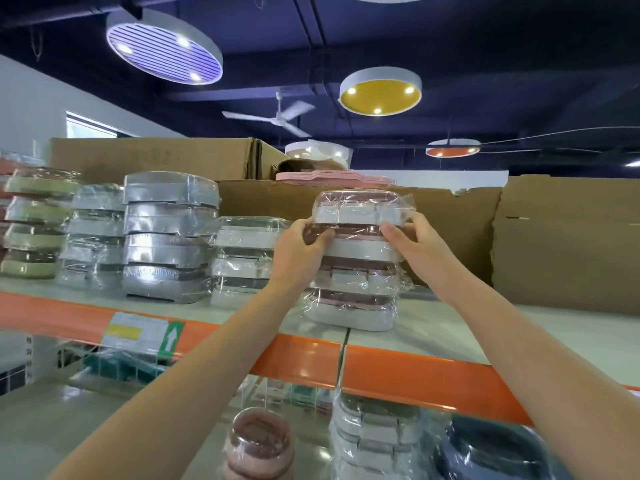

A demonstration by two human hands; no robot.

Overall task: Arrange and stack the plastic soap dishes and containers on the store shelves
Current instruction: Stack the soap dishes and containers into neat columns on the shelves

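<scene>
Both hands grip a stack of wrapped pink-and-white soap dishes (355, 258) standing on the upper shelf (433, 327) near its orange front edge: the left hand (301, 249) and right hand (414, 242) have fingers clamped on its second dish (360, 242). Each dish is sealed in clear film, its inside hidden. To the left stand a lower white stack (246, 261) and a grey stack (169, 237).

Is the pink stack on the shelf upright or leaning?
Upright: the pink stack stands straight on the shelf, both hands gripping it.

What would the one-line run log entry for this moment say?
left hand: grips pink soap dish stack | right hand: grips same stack | stack: on shelf, four high | neighbours: grey stack to its left
</scene>
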